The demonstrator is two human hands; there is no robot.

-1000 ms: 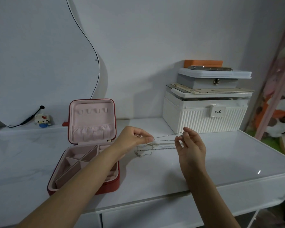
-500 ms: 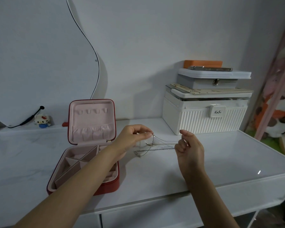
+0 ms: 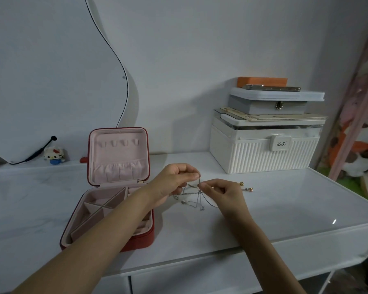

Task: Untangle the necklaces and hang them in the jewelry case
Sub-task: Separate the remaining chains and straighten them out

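Thin silver necklaces hang in a tangle just above the white tabletop. My left hand pinches the chains at the top of the tangle. My right hand pinches a strand right beside it, fingertips almost touching. Loops and small pendants droop below the hands onto the table. Small gold and pink beads lie on the table behind my right hand. The red jewelry case stands open to the left, its pink lid upright with small hooks and a gathered pocket. No necklace hangs on the hooks.
A white ribbed storage box with a grey box and an orange box stacked on it stands at the back right. A curved mirror and a small toy figure are at the back left. The table's front edge runs below my forearms.
My hands have come together: the right hand moved left toward the left hand, and the chains that were stretched between them now hang slack in loops.
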